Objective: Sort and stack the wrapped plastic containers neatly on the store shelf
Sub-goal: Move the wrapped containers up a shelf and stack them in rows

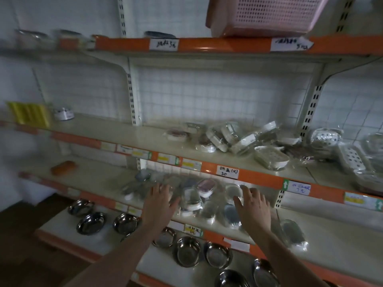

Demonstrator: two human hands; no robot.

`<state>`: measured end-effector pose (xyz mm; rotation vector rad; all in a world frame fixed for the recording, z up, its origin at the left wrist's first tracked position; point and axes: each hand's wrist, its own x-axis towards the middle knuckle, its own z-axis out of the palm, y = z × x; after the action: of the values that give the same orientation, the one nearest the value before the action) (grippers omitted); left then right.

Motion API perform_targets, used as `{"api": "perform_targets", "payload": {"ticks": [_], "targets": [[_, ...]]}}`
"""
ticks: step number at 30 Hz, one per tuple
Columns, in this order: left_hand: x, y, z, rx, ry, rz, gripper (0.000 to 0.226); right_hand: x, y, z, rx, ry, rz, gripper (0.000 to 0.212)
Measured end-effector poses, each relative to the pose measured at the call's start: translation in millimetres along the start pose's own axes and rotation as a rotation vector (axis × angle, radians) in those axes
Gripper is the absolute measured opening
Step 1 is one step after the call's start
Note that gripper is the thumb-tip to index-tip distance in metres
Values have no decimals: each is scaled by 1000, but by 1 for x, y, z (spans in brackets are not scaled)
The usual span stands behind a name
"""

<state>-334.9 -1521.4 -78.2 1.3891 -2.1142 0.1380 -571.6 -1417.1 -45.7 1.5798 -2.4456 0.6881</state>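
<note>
Fingers: both hands had theirs straight and spread apart as I watched; I saw nothing gripped in either.
Left hand [160, 200]: it reached over the left side of a loose heap of wrapped plastic containers [196, 198]; blur kept me from telling whether it touched the wrap.
Right hand [251, 206]: it was over the right side of the same heap, its thumb on or just above a clear wrapped tub.
Near shelf: steel bowls [188, 251] sat in rows below my forearms.
Task shelf [331, 239]: the heap lay unsorted at its middle, with one wrapped dish [293, 233] apart to the right and an orange item [63, 167] well off to the left.
Shelf above: a second jumble of wrapped containers [232, 138] lay tilted against each other, with more toward the right edge; a yellow pack [29, 113] stood far left.
Top shelf: a pink perforated basket [267, 14] rested at the right.
</note>
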Motion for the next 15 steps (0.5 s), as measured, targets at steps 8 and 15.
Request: {"api": "perform_targets", "payload": {"ticks": [8,15], "targets": [[42,-32,-19,-65,56,-68,47,45,-43,7,7,33,-46,46],[125,-48,-7,-76,111,-24,50,124,-68,28,87,75,-80,47]]}}
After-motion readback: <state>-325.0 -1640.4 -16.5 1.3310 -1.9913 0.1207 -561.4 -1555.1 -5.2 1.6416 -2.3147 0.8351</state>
